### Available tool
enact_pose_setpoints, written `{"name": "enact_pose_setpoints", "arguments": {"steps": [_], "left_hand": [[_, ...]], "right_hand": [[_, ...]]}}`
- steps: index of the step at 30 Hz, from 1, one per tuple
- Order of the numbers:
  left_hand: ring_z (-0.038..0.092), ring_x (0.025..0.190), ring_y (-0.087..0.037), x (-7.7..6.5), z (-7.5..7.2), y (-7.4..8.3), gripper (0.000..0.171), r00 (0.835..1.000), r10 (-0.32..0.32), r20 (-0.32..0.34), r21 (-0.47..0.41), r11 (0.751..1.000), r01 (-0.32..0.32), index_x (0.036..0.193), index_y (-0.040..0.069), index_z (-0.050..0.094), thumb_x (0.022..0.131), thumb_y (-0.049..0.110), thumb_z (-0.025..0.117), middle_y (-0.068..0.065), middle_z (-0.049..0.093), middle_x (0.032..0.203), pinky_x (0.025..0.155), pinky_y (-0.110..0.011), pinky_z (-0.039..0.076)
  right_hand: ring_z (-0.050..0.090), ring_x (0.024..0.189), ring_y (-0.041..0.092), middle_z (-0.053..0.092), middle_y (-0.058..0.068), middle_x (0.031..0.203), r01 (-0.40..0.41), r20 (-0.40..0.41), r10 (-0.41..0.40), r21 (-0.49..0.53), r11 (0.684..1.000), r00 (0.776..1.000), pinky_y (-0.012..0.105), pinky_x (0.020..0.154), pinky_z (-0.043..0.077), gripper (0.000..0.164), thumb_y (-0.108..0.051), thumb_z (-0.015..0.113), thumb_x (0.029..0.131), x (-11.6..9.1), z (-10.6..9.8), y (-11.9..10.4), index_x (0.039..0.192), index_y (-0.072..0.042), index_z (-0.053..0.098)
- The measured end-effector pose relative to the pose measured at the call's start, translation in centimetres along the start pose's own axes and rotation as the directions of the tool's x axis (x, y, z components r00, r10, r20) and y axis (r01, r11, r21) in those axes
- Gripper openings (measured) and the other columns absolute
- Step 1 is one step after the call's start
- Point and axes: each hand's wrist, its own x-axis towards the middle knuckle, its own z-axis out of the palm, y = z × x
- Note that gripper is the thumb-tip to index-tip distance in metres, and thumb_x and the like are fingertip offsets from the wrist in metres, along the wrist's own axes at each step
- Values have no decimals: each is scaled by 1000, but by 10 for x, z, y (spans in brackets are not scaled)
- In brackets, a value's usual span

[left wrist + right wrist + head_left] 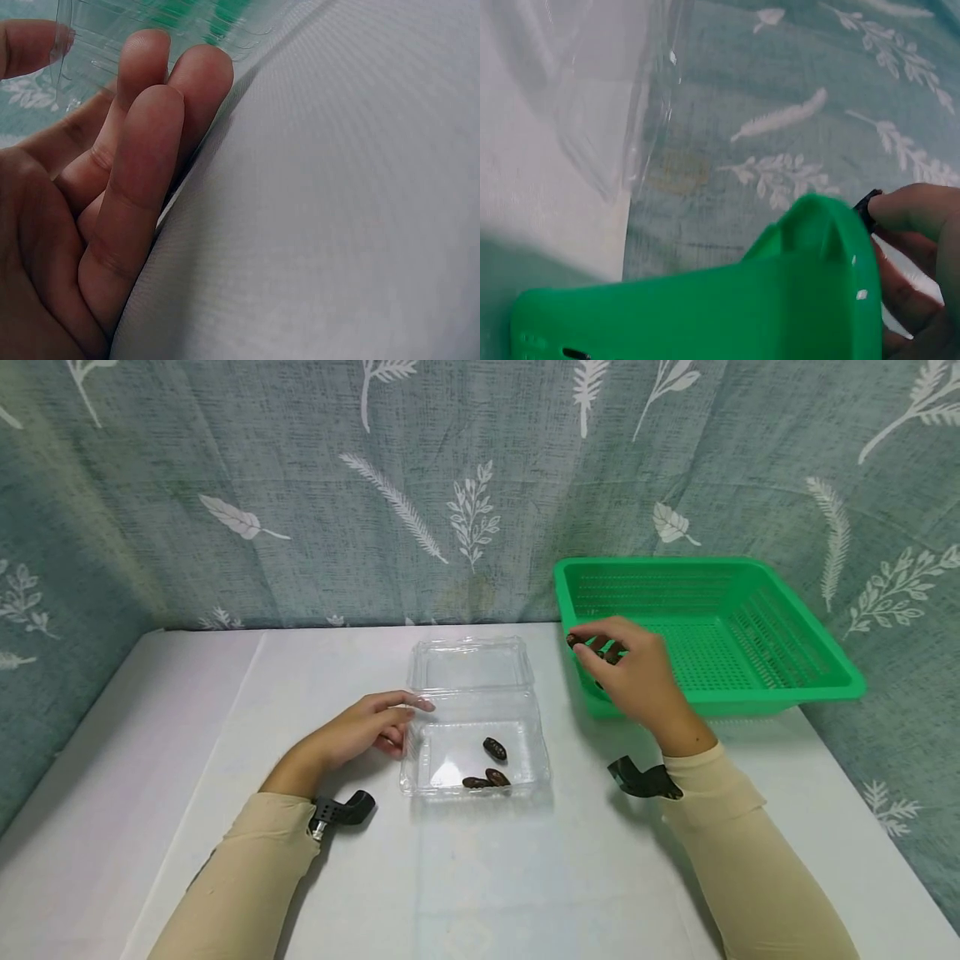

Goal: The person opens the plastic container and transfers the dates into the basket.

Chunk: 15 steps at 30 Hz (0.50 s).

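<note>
A clear plastic clamshell box stands with its lid folded back. Several dark brown, wrinkled oval pieces that look like dates lie in its base. My left hand rests at the box's left side, index finger straight over the edge, the other fingers loosely bent. In the left wrist view, one fingertip touches the clear plastic. Over the left rim of a green basket, my right hand pinches a date between thumb and finger. More dark pieces show behind its fingers; whether they are held is unclear.
A white cloth covers the table. The basket sits at the back right, its right end reaching past the table's edge. A patterned grey-green curtain hangs behind. Black wrist cameras jut inward from both sleeves.
</note>
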Motion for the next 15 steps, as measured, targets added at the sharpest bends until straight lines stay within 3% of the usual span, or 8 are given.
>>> {"name": "enact_pose_setpoints", "arguments": {"steps": [7,15], "left_hand": [[60,70,-12,-1,-1,2,38,1000,1,-1,13,1000,-1,137,9,57,104,24,45,-2,47,76,71,-30,59],[60,70,-12,0,0,0,38,1000,-5,-5,8,1000,5,137,10,58,104,25,46,-2,48,76,71,-30,59]], "right_hand": [[59,84,3,73,13,109,-95,-18,94,-66,993,995,15,69,49,20,-7,65,96,4,-11,11,114,-3,73],[63,88,18,72,14,110,-147,-27,145,-151,977,989,13,69,47,22,-11,64,97,3,-21,21,116,-4,73]]}}
